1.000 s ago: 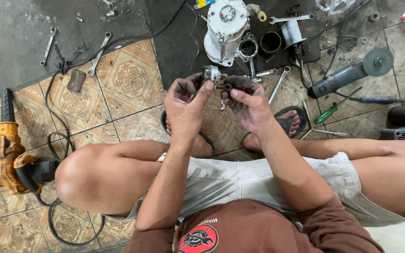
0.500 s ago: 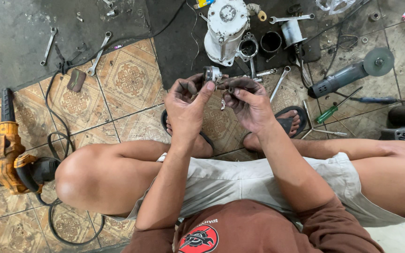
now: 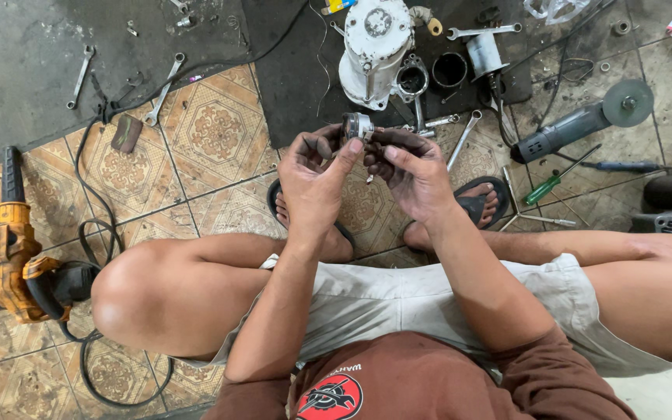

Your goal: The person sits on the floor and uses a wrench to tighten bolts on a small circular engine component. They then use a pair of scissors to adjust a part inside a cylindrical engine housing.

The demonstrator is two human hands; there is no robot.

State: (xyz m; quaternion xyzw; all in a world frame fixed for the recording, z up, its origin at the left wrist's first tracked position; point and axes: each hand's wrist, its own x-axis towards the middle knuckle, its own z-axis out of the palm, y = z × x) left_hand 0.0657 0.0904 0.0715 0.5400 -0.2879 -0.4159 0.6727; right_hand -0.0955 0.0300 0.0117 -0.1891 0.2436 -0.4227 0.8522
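Note:
I squat on a patterned tile floor with both hands raised in front of my knees. My left hand (image 3: 314,177) pinches a small round metal part (image 3: 357,125) between thumb and fingertips. My right hand (image 3: 410,169), greasy and dark, closes on the same part from the right side, with a thin metal piece hanging below its fingers. Just beyond my hands lies a white motor housing (image 3: 375,43) on a dark mat (image 3: 289,70).
An orange power tool (image 3: 13,249) with a black cord lies at my left. An angle grinder (image 3: 577,124), a green screwdriver (image 3: 558,180), several wrenches (image 3: 166,84) and metal rings (image 3: 450,70) are scattered ahead and right. My feet wear black sandals (image 3: 480,204).
My hands have shifted slightly closer together around the small metal part; nothing else has moved.

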